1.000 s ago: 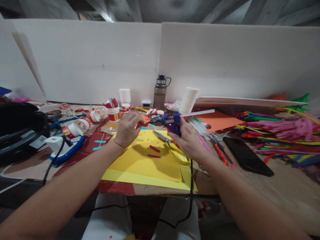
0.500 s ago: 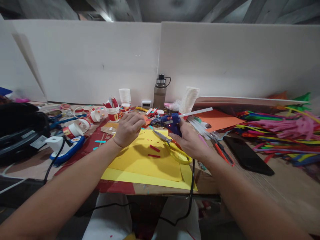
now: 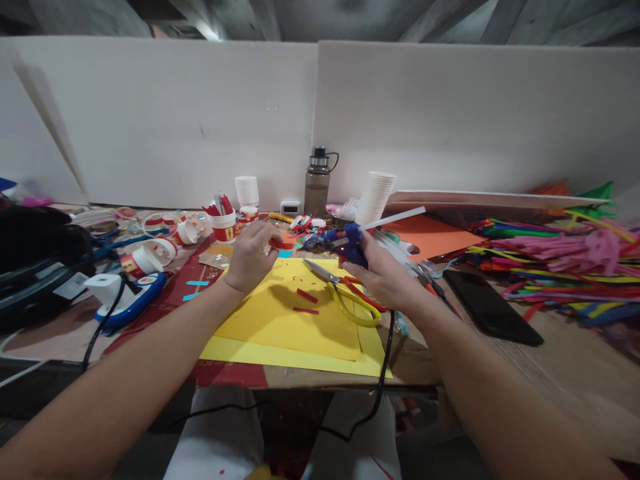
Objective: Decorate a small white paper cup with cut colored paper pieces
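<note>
My right hand [image 3: 383,270] is wrapped round the handle of a blue hot glue gun [image 3: 350,244]. A small red light glows on the gun, a white glue stick [image 3: 395,218] juts from its back, and its nozzle points left. My left hand [image 3: 253,255] is closed in a pinch on a small red paper strip [image 3: 283,245], a short way left of the nozzle. Below both hands, scissors with yellow and red handles [image 3: 353,307] lie on yellow paper sheets [image 3: 280,333]. Two red paper strips [image 3: 306,310] rest on the upper sheet among tiny scraps.
A bottle [image 3: 317,183] and stacked white paper cups [image 3: 376,198] stand by the back panel. On the left are cut cups [image 3: 143,261] and a blue power strip [image 3: 133,307]. A phone [image 3: 493,307] and colourful pipe cleaners [image 3: 575,253] lie right. The gun's black cord [image 3: 383,380] hangs over the edge.
My left hand has turned and opened out slightly, so the red strip in its fingers now shows. The glue gun has tilted a little in my right hand, its stick end higher.
</note>
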`<act>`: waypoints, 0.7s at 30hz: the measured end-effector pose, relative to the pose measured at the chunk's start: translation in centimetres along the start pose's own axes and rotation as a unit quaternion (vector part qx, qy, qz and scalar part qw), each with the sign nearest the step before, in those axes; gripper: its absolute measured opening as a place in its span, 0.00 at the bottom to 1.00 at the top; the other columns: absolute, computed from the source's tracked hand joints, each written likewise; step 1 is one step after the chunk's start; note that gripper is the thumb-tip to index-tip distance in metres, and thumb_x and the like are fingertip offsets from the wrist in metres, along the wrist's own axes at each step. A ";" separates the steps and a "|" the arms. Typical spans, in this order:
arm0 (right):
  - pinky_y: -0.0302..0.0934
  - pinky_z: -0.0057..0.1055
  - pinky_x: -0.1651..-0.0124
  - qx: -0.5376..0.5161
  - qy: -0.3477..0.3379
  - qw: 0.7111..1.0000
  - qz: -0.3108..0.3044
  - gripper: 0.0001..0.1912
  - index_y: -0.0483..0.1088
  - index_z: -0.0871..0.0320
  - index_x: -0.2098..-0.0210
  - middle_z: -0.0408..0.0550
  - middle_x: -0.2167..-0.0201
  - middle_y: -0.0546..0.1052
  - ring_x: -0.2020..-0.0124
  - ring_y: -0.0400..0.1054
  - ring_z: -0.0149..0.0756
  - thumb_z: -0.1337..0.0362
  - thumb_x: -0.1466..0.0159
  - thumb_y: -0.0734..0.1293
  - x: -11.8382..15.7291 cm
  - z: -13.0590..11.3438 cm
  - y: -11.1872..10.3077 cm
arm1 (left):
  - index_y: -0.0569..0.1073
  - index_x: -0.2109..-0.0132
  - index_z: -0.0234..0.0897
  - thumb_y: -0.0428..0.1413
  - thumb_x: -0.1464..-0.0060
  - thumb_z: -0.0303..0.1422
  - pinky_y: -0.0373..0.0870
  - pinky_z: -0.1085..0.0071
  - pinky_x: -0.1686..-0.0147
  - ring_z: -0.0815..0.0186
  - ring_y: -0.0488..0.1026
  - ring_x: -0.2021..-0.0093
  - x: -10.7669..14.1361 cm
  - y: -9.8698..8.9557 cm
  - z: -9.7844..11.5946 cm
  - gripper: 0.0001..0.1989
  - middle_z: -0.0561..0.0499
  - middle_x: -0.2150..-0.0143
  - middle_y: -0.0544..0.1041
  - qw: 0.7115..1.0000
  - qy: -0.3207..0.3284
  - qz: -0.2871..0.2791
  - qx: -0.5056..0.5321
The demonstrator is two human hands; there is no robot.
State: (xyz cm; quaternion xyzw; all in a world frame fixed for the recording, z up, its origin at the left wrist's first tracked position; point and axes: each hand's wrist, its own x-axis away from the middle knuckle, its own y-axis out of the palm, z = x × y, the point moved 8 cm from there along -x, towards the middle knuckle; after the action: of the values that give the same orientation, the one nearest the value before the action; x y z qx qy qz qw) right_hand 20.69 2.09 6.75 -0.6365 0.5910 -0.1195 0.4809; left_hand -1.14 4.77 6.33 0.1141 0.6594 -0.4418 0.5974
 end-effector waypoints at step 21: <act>0.62 0.33 0.64 0.164 0.264 0.950 0.025 0.14 0.76 0.61 0.62 0.59 0.70 0.79 0.65 0.74 0.45 0.63 0.38 0.60 -2.2 11.4 0.0 | 0.72 0.65 0.37 0.56 0.58 0.17 0.69 0.70 0.63 0.66 0.72 0.64 0.1 0.4 -0.8 0.13 0.52 0.66 0.76 0.995 -0.076 0.004 0.070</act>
State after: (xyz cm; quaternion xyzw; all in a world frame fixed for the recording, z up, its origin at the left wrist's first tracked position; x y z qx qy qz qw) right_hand 28.31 9.38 1.91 -0.4797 0.6848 -0.3666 0.4081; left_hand -1.44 5.49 6.01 0.1239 0.5790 -0.4920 0.6383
